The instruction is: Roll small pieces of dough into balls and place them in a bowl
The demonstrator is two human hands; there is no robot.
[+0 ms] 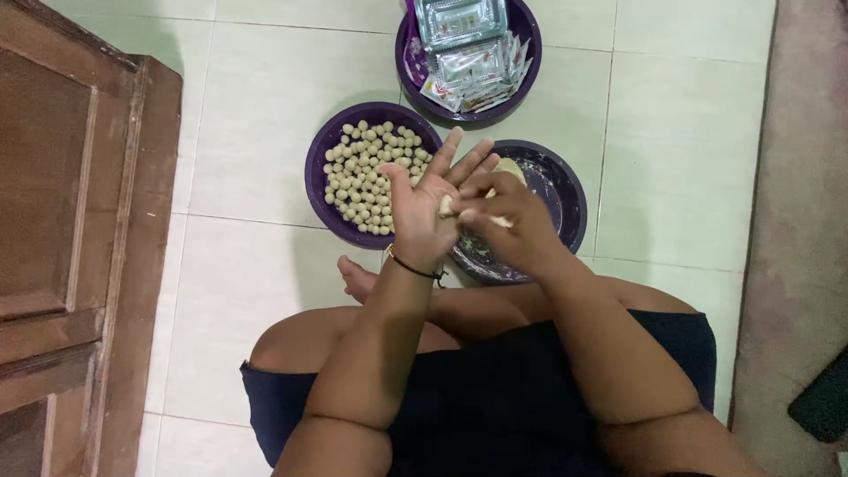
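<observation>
My left hand (pixel 422 205) is held palm up with fingers spread, a black band at its wrist. My right hand (pixel 505 221) presses down on that palm, with a small pale piece of dough (pixel 447 207) showing between the two. Both hover over the gap between two purple bowls. The left bowl (pixel 318 168) holds many small pale dough balls (pixel 367 172). The right bowl (pixel 565 190) holds a lump of pale dough (pixel 511 167), mostly hidden by my right hand.
A third purple bowl (pixel 530 40) at the top holds several clear plastic packets. A brown wooden door (pixel 71 221) stands at the left. My crossed legs and bare foot (pixel 358 278) rest on the white tiled floor. A grey mat (pixel 799 221) lies along the right.
</observation>
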